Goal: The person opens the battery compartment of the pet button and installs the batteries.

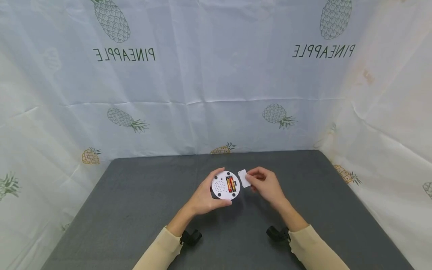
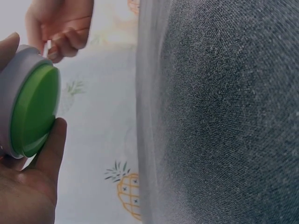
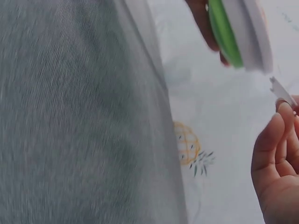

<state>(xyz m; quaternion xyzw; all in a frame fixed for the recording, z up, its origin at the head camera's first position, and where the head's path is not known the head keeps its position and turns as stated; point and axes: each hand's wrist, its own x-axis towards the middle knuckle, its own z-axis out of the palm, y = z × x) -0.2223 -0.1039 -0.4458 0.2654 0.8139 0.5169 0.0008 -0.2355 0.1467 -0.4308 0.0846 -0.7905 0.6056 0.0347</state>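
Note:
My left hand (image 1: 203, 198) holds a round white sound button (image 1: 220, 192) by its rim, above the table. Its underside faces up, with speaker holes, several dark feet and an open battery compartment. Two red, black and gold batteries (image 1: 231, 184) lie side by side in that compartment. A green dome (image 2: 38, 109) forms the button's other face in the left wrist view. Just to the right, my right hand (image 1: 267, 184) pinches a small white battery cover (image 1: 244, 178) between thumb and fingers. In the right wrist view the cover's notched edge (image 3: 275, 85) is apart from the button.
A dark grey table (image 1: 141, 210) lies under both hands. Behind it and along the sides hangs a white cloth (image 1: 202, 75) printed with pineapples. Black wrist cameras are strapped to both wrists, the left camera (image 1: 191, 237) and the right camera (image 1: 277, 234).

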